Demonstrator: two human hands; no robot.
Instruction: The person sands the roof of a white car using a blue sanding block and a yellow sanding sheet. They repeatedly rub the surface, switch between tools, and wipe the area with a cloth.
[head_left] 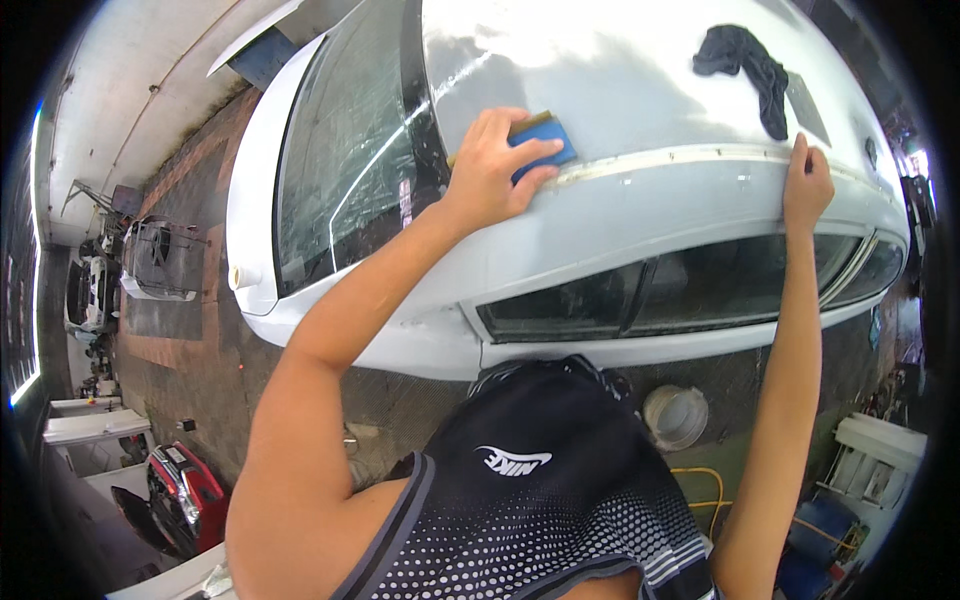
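My left hand [490,170] is closed around a blue sanding block [550,135] with an olive-yellow sheet along its far side. The block lies against the grey-patched roof [610,110] of a white car, just above the pale trim strip [690,155] along the roof's edge. Farther right, my right hand [808,190] rests at the roof edge above the side windows. One finger points up and the others are curled in; I see nothing between them. Just beyond that fingertip lie a thin grey sheet [807,108] and a crumpled black cloth [748,72].
The windshield [350,150] is left of my left hand, and the side windows [650,290] are below the roof edge. A metal bucket [676,415] and a yellow hose [705,475] are on the floor. A red car part [190,490] stands lower left.
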